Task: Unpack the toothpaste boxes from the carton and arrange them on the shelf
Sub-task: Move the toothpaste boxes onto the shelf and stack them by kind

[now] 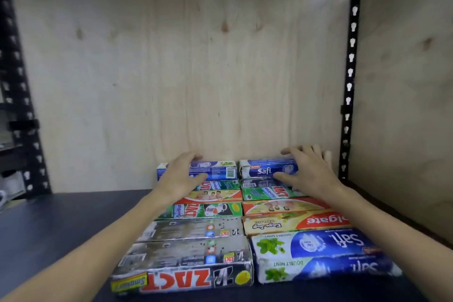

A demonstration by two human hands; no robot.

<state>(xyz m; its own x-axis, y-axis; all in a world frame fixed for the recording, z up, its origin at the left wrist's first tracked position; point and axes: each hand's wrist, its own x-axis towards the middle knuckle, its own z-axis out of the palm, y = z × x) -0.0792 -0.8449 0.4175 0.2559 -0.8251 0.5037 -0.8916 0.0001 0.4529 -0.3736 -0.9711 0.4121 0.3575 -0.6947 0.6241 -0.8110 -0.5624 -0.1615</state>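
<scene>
Mostly, the frame was filled by a pale wooden back wall [183,61] that ran from top to middle. Black metal posts [349,76] with rows of holes stood at the left and right edges. A second wooden panel [407,81] closed the right side. Below, the dark shelf [61,223] stretched across the lower part of the frame.

On the shelf, in the lower middle, toothpaste boxes [196,228] lay flat in two rows side by side, touching each other. At the front left was a black Zact box [183,265]. At the front right was a big blue Safi box [323,255]. Behind them lay a Colgate box [296,222], green Zact boxes [203,211] and red and yellow boxes.

At the back, near the wall, two blue boxes sat on top of the others. The left hand [181,174] held the left blue box [218,170], with fingers curled over its far edge and the thumb on its front. The right hand [306,169] held the right blue box [267,169] the same way, fingers over the top and thumb on the front. Both bare arms reached in from the bottom corners of the frame.
</scene>
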